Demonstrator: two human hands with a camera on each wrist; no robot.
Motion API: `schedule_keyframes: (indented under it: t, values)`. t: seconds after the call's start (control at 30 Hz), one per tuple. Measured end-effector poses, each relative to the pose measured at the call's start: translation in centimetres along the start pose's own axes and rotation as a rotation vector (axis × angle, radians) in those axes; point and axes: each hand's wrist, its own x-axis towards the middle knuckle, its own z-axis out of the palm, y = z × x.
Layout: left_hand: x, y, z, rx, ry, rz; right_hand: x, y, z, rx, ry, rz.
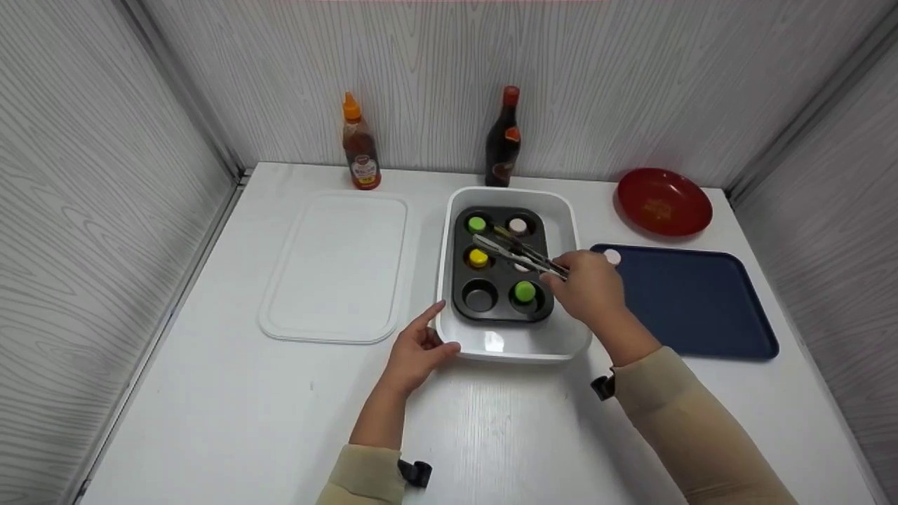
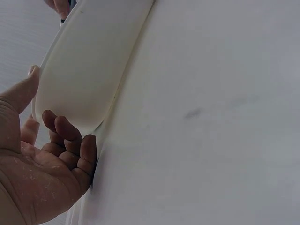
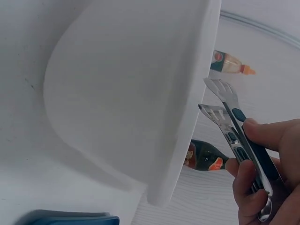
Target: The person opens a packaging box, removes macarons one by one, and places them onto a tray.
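My right hand (image 1: 591, 287) grips metal tongs (image 3: 241, 140), held over a dark muffin pan (image 1: 501, 313). In the right wrist view their ends stand apart with nothing between them. The pan sits inside a white bin (image 1: 505, 356). Its cups hold small round pieces: a green one (image 1: 477, 224), a yellow one (image 1: 478, 258), a white one (image 1: 518, 226) and another green one (image 1: 525, 292). A pale piece in the middle right cup is partly hidden by the tongs; the front left cup is bare. My left hand (image 1: 414, 354) touches the bin's front left corner with thumb and index finger.
A white lid (image 1: 333, 266) lies left of the bin. On the right are a blue tray (image 1: 694, 301), a pale round piece (image 1: 612, 257) at its far left corner, and a red bowl (image 1: 665, 202). A sauce bottle (image 1: 362, 151) and a dark bottle (image 1: 502, 144) stand by the back wall.
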Motion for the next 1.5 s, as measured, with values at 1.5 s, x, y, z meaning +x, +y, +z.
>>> schedule_keyframes:
  t: [1.5]
  values:
    - [-0.1,-0.1,0.0,0.018,0.003,0.019,1.5,-1.7,3.0,-0.16,-0.071,-0.032]
